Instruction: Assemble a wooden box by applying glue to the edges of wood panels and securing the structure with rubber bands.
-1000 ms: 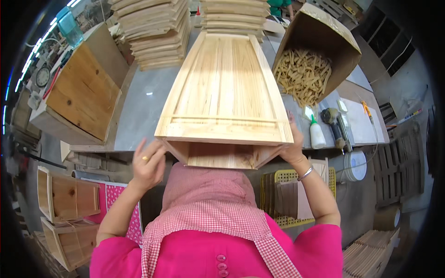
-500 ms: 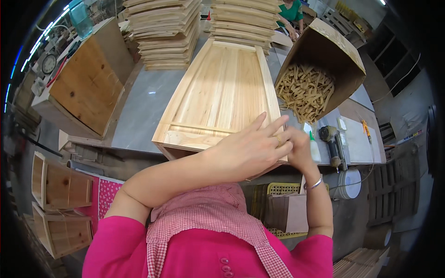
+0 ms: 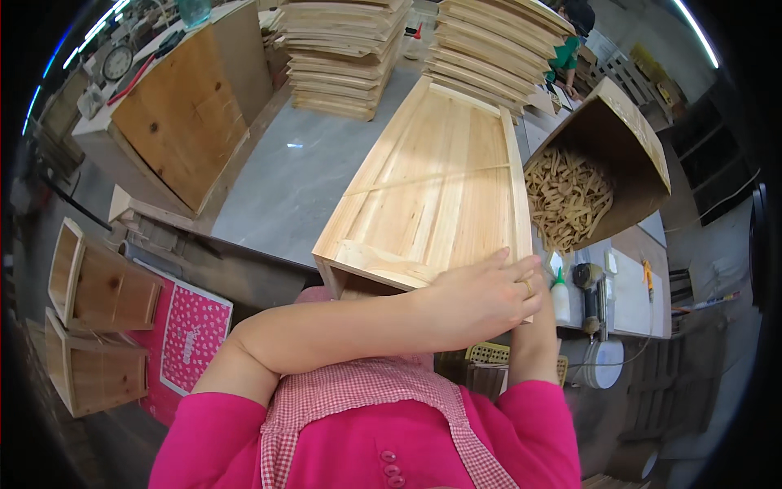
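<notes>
A tapered box of pale wood (image 3: pixel 444 220), slatted on top, lies at the table's front edge with its wide end toward me. A thin tan band (image 3: pixel 407 181) runs slantwise across its upper face. Reaching across from the left, my left hand (image 3: pixel 485 300) grips the near right corner, its thumb on the panel and its fingers bent over the side edge. My right hand is hidden behind the left hand and the box; only the right forearm (image 3: pixel 533 354) shows, so its fingers cannot be made out.
A tipped carton (image 3: pixel 631 134) of loose tan bands (image 3: pixel 568 200) stands to the right. Near it are a green-capped bottle (image 3: pixel 560 300) and an air tool (image 3: pixel 588 285). Stacked wooden panels (image 3: pixel 338 61) rise at the back. Another person's arm (image 3: pixel 568 77) shows at the far right.
The view and the box have shifted. The band now crosses the panel slantwise at mid-height instead of near the wide end. My right hand has gone from sight below the left.
</notes>
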A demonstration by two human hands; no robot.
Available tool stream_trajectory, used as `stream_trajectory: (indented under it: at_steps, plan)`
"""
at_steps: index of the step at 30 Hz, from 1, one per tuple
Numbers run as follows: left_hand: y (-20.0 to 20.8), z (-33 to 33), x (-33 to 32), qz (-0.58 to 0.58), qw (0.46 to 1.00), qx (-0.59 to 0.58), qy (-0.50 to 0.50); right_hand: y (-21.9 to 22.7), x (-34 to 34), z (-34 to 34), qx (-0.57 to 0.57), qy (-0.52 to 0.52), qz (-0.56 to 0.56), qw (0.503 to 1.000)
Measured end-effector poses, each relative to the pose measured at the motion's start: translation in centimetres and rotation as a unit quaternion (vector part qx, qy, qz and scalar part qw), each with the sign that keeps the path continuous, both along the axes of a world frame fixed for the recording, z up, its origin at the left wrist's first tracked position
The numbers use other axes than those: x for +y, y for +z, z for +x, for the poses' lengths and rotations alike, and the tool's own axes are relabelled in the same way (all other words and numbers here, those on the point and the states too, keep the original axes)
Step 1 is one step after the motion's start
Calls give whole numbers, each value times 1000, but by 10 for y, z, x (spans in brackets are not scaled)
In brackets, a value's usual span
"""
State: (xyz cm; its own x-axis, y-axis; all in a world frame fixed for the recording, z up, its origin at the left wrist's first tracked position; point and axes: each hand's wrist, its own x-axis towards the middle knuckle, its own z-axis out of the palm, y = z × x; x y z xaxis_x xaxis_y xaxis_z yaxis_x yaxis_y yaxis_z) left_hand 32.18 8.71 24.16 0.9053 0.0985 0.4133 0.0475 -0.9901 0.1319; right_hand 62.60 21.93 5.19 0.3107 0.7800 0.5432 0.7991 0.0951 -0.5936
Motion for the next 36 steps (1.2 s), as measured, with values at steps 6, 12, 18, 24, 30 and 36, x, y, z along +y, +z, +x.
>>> stream_trajectory:
  at_steps: [6,12,18,24,30,36]
  plan:
    - [23,-69,-3,-46,983,-160,-72,82,-100,-24,181,147,-153,960]
    - [-21,-185,5,-234,888,-334,210,236,-135,-125,-169,173,-46,969]
    - [-52,-189,17,-344,845,-350,215,237,-75,-222,-323,357,-91,872]
    - [-53,-193,25,-350,844,-368,174,248,20,-220,-388,313,-60,865]
    - [-53,-197,29,-368,842,-360,163,223,71,-204,-310,343,-199,864]
    - [-53,-196,30,-372,848,-343,157,207,140,-158,-290,316,-160,889]
